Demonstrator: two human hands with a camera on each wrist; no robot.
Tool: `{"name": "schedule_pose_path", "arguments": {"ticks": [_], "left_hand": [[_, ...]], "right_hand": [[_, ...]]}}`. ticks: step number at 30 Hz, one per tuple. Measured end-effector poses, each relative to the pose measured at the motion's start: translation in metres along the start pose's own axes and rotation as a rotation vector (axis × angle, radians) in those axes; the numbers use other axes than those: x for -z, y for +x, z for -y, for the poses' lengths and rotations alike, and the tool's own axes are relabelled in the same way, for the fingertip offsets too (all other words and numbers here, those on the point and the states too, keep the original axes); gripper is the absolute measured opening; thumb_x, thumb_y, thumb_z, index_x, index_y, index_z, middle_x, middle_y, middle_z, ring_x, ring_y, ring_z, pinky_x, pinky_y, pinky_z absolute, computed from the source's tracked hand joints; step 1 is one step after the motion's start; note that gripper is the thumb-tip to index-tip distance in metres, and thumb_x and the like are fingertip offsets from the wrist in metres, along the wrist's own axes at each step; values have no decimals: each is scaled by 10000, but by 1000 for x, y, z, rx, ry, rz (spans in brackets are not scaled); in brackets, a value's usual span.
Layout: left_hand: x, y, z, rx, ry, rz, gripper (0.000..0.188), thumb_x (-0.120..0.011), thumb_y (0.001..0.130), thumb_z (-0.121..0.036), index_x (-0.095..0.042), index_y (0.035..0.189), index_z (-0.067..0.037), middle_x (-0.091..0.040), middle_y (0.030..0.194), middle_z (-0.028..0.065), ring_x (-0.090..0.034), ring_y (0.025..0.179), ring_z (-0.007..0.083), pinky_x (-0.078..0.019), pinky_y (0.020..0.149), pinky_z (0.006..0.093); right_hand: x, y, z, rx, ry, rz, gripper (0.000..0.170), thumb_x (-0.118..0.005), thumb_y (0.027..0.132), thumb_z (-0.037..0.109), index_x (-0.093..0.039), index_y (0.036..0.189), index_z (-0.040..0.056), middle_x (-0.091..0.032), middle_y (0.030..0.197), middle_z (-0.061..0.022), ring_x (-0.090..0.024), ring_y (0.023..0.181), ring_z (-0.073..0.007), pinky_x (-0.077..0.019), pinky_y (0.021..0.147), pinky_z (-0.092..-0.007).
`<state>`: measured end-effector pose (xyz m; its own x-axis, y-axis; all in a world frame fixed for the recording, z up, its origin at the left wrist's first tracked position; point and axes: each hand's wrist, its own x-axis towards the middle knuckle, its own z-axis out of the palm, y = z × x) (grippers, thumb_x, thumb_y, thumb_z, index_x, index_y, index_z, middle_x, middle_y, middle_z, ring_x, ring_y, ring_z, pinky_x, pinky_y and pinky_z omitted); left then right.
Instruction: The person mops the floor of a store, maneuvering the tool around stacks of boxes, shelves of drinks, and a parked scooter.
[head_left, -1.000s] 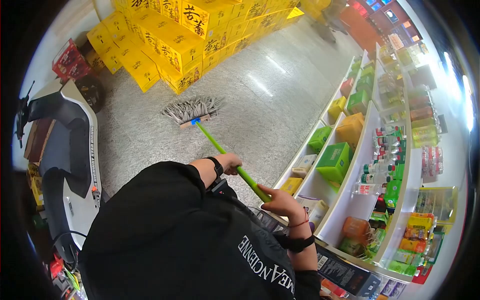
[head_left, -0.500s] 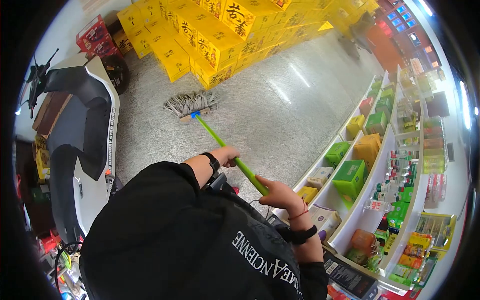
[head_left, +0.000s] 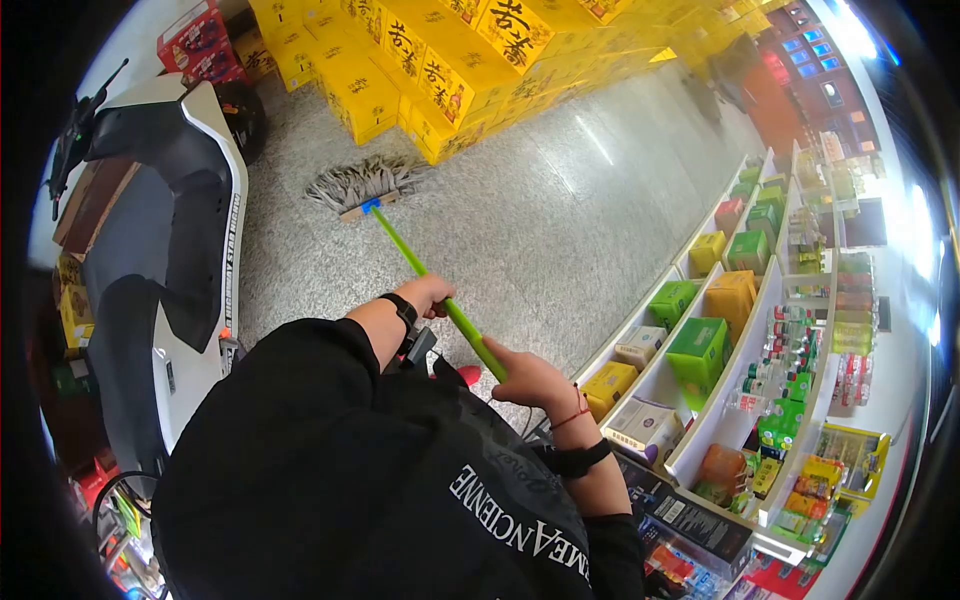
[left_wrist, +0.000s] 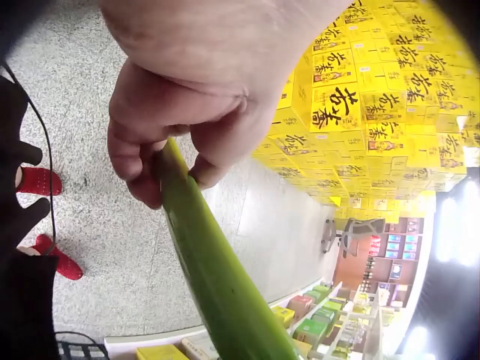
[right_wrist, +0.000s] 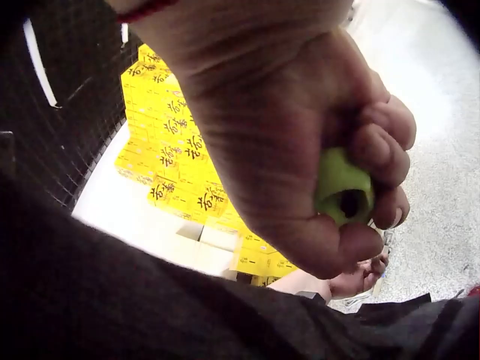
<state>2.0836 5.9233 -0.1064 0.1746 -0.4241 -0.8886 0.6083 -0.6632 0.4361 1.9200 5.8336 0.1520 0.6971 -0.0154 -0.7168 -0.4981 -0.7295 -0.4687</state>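
A green mop handle (head_left: 400, 243) runs down from a grey string mop head (head_left: 362, 182) on the floor, joined by a blue socket on a wooden bar. My left hand (head_left: 428, 295) grips the shaft partway along; in the left wrist view its fingers curl round the green pole (left_wrist: 217, 277). Higher up, my right hand (head_left: 535, 380) holds the top of the handle, thumb lying along it. The right wrist view shows the fingers wrapped close to the hollow green end (right_wrist: 343, 187).
Stacked yellow cartons (head_left: 440, 75) stand just beyond the mop head. A white and black scooter (head_left: 185, 220) is parked at left. White shelves (head_left: 745, 330) of boxes and bottles line the right. Red shoes (left_wrist: 56, 255) show on the speckled floor (head_left: 540, 240).
The mop head has slid left across the floor, relative to the yellow cartons. Both hands have shifted left with the handle, keeping their grip. The head view has turned somewhat.
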Motion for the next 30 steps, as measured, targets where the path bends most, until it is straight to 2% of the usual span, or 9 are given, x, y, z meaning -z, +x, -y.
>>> {"name": "schedule_pose_path", "arguments": {"ticks": [3, 6, 8, 10, 12, 15, 23, 26, 30], "left_hand": [[-7, -4, 9, -23, -45, -21, 137, -513, 768, -135, -525, 774, 1, -559, 614, 118, -581, 469, 202, -407, 350, 304], [-21, 19, 34, -8, -45, -47, 128, -491, 773, -116, -506, 794, 9, -536, 595, 130, -561, 445, 214, -354, 321, 306], [-27, -27, 28, -21, 14, -53, 134, -487, 775, -116, -493, 770, 18, -521, 586, 141, -533, 421, 217, -318, 315, 310], [-39, -18, 44, -21, 26, -62, 133, -488, 773, -115, -491, 768, 18, -522, 585, 138, -532, 419, 214, -315, 314, 314], [-55, -20, 61, -19, 34, -69, 133, -490, 771, -114, -489, 765, 19, -523, 585, 134, -531, 418, 211, -313, 313, 317], [-76, -35, 86, -5, 127, -13, 142, -503, 767, -123, -485, 800, 13, -529, 593, 127, -537, 425, 205, -312, 312, 313], [-131, -89, 159, -41, 206, 75, 175, -545, 760, -167, -526, 718, 1, -526, 584, 119, -516, 418, 199, -345, 332, 324], [-131, -115, 171, -101, 182, 19, 176, -550, 761, -166, -528, 708, 0, -502, 551, 112, -487, 396, 189, -326, 327, 314], [-114, -91, 197, -76, 95, 24, 171, -546, 768, -157, -523, 701, -1, -479, 526, 108, -444, 365, 178, -300, 318, 306]], "right_hand": [[-13, -6, -4, 1, -16, -23, 714, -602, 630, 156, -340, 1292, 98, -593, 872, -241, -584, 822, -373, -460, 706, -399], [-31, -15, -8, -48, -4, -3, 758, -596, 624, 149, -306, 1323, 111, -589, 870, -251, -582, 821, -377, -458, 713, -400], [-42, -25, -13, -44, 8, -2, 771, -594, 621, 149, -296, 1331, 116, -587, 867, -256, -581, 823, -378, -458, 716, -401], [-57, -37, -22, -41, 17, -7, 784, -592, 618, 149, -285, 1338, 121, -585, 864, -261, -581, 825, -379, -457, 720, -401], [-73, -52, -31, -59, 42, -50, 803, -588, 614, 159, -289, 1355, 228, -592, 781, -231, -593, 759, -345, -458, 696, -373], [-100, -81, -39, -62, 42, -42, 794, -593, 617, 156, -280, 1347, 137, -586, 852, -261, -582, 820, -380, -458, 720, -400], [-175, -155, -60, -82, 73, -65, 784, -610, 614, 191, -310, 1337, 156, -588, 764, -231, -596, 720, -344, -465, 653, -380], [-190, -164, -54, -58, 85, -57, 779, -606, 619, 195, -309, 1337, 155, -589, 763, -229, -596, 718, -344, -463, 648, -382], [-199, -160, -29, -43, 26, -65, 741, -591, 626, 189, -331, 1319, 144, -594, 787, -232, -595, 745, -357, -466, 665, -391]]}}
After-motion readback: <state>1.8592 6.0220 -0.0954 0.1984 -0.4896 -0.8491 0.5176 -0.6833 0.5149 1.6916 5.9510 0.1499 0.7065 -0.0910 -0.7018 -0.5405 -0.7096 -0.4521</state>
